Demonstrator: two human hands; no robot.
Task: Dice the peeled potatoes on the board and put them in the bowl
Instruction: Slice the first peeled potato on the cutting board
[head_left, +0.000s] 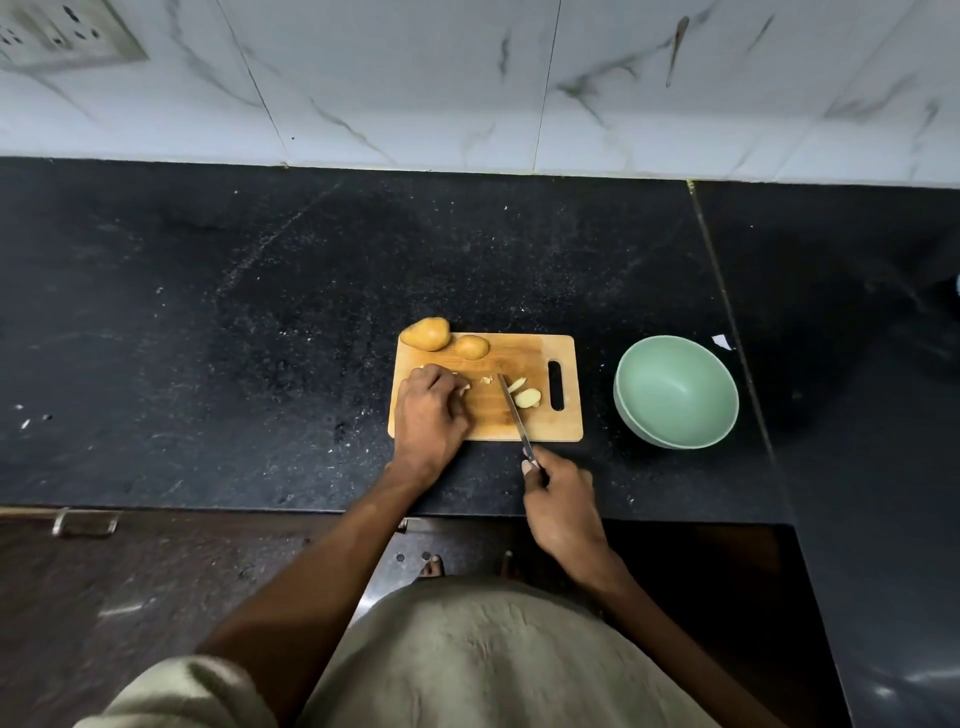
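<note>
Slicing on the board (524, 421), your left hand (428, 415) curls over potato, right hand (561, 501) grips knife (514, 410); next, crosscut slices (525, 395).

Open counter all round, crowded board

The black counter (260, 338) lies bare left of the cutting board (566, 421) and behind it; two whole potatoes (426, 333) block its far-left corner, slices (527, 397) sit by the handle slot, and the green bowl (675, 389) stands apart, right.
</note>
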